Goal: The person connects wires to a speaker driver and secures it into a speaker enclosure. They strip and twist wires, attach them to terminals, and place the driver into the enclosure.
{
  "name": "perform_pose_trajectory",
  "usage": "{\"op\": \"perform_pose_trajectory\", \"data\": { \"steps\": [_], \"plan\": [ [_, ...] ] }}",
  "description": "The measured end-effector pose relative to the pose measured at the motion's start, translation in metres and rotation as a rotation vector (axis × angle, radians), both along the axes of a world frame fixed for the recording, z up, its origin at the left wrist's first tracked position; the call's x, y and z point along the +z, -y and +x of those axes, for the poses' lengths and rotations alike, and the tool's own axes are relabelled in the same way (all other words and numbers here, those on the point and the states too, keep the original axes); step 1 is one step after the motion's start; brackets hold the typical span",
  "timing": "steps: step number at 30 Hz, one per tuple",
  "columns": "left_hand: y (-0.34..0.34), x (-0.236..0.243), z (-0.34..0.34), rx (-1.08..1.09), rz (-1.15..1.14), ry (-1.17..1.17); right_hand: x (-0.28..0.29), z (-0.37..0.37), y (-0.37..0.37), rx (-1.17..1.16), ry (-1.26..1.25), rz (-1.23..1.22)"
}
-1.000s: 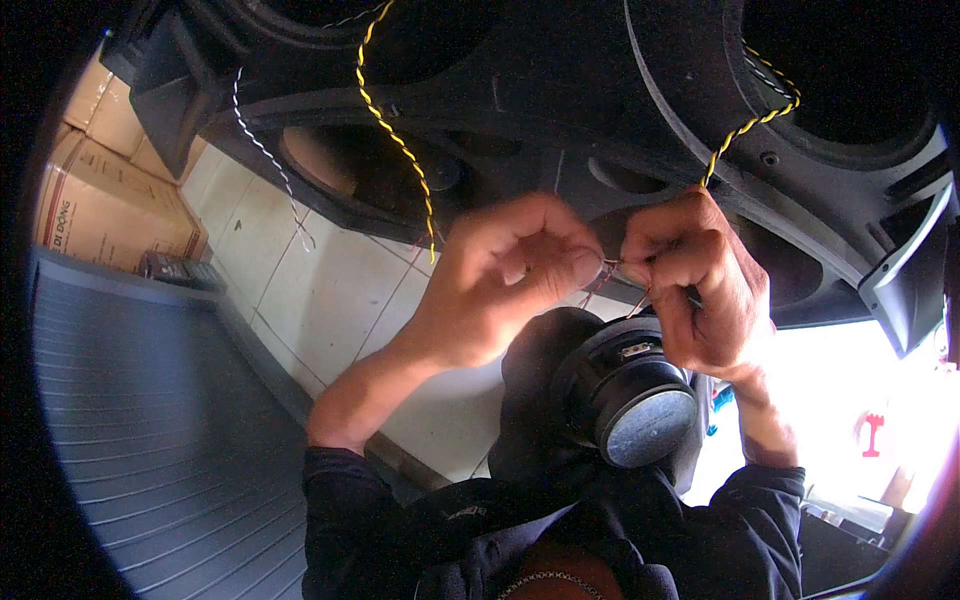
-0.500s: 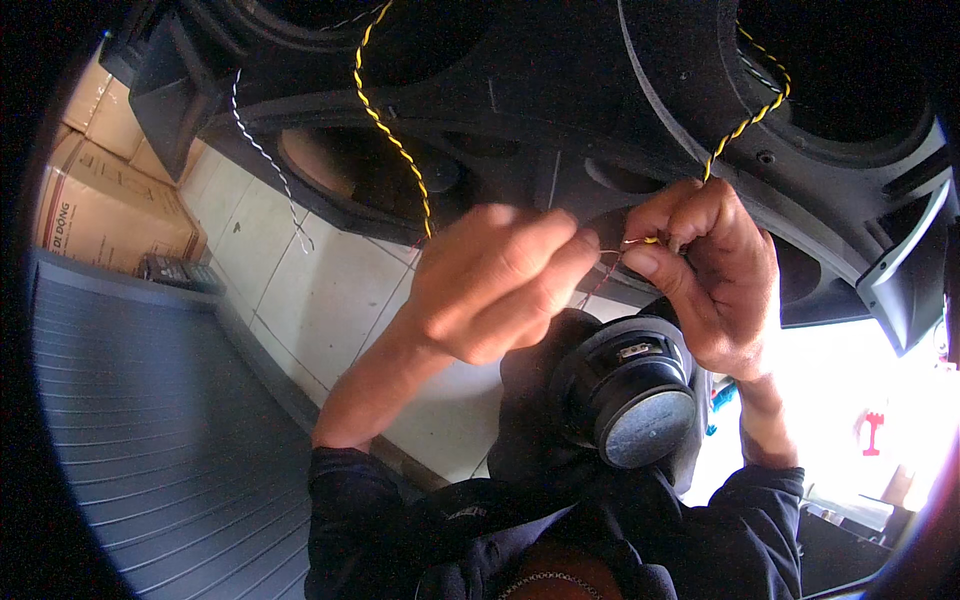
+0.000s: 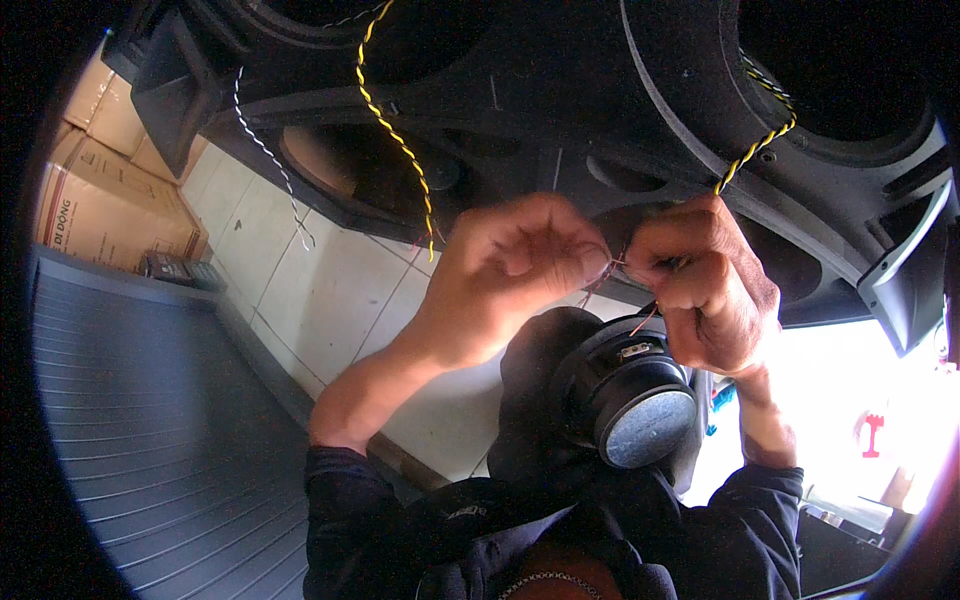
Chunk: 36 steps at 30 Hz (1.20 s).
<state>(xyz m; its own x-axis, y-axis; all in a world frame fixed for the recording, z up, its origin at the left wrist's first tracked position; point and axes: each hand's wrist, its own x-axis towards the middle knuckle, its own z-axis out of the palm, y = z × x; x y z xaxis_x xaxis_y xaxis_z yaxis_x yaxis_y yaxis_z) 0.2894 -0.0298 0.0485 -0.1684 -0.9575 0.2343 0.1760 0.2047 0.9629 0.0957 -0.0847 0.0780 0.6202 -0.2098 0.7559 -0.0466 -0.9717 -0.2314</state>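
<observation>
"What's around the twisted yellow-black wire [image 3: 752, 157]?"
"It hangs from a black moulded panel [image 3: 540, 100]; round speaker [image 3: 648, 425] below, ribbed grey sheet [image 3: 150, 420] and cardboard boxes [image 3: 115, 205] leftward."
"How's it held?"
"Right hand [image 3: 708, 285] grips its lower part; left hand [image 3: 490, 285], just beside, pinches thin strands [image 3: 617, 264]."

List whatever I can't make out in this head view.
In the head view:
Right yellow-black wire: part hidden inside the right hand.
Thin wires by the left hand: too small to tell if joined.
Left yellow-black wire: upper end cut off by the top edge.
Speaker: underside hidden by its own body.
</observation>
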Motion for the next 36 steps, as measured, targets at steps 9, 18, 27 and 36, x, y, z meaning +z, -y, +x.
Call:
{"op": "perform_pose_trajectory", "data": {
  "steps": [9,18,27,36],
  "plan": [
    [0.009,0.000,-0.002,0.542,-1.046,0.619,0.004,0.002,-0.013,-0.108,0.097,0.397],
    [0.009,-0.012,0.006,0.600,-1.250,0.816,0.027,-0.009,-0.019,-0.222,-0.081,0.774],
    [-0.027,-0.064,-0.014,0.130,-0.238,0.485,0.004,-0.062,-0.012,-0.085,-0.424,0.531],
    [-0.040,-0.079,-0.029,0.128,-0.256,0.427,-0.012,-0.068,-0.010,-0.161,-0.501,0.492]
  ]
}}
